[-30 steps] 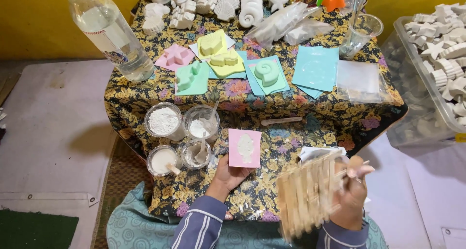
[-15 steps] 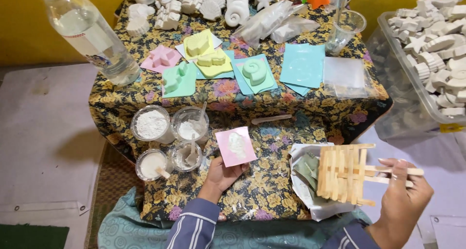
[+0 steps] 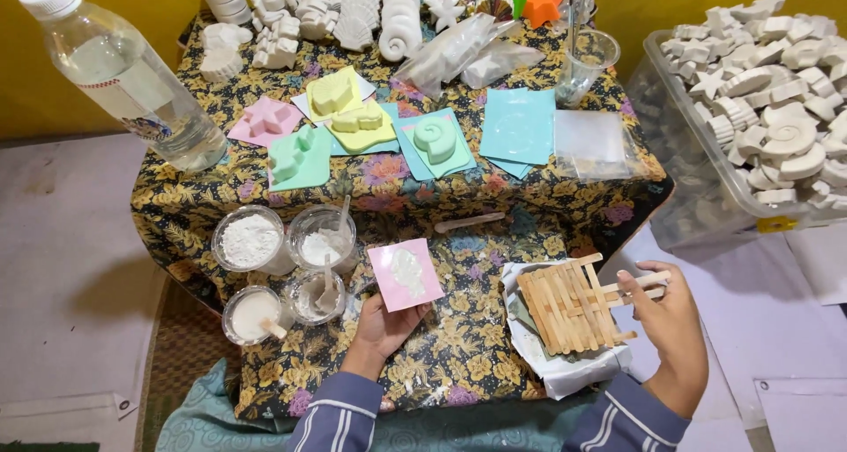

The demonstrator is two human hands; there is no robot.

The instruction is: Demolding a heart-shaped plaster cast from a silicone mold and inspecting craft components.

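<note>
Yellow wall is seen behind a low table (image 3: 265, 187) draped in a dark floral cloth. Near its front edge a pink square mould (image 3: 405, 275), filled with white paste, is pinched at its near edge by the left hand (image 3: 385, 327), thumb on top and fingers curled beneath. At the front right corner a lattice of wooden sticks (image 3: 569, 306) is gripped by its protruding ends between the closed fingertips of the right hand (image 3: 672, 318); it is held over a small bowl (image 3: 565, 368) lined with white plastic, whose contents cannot be made out.

Several risks may be judged. The mould is thin and flexible, so the wet paste could be spilled onto the cloth if it were tilted or bent. The lattice is held by only a few stick ends and might sag or slip.

At the front left corner four clear cups (image 3: 287, 267) are grouped: one is filled with white powder, the others hold white paste or slurry, with sticks left standing in three. A large plastic water bottle (image 3: 132, 82), partly full, lies tilted at the back left corner. Beside the table's right edge a clear tub (image 3: 697, 187) is heaped with white plaster casts.
</note>
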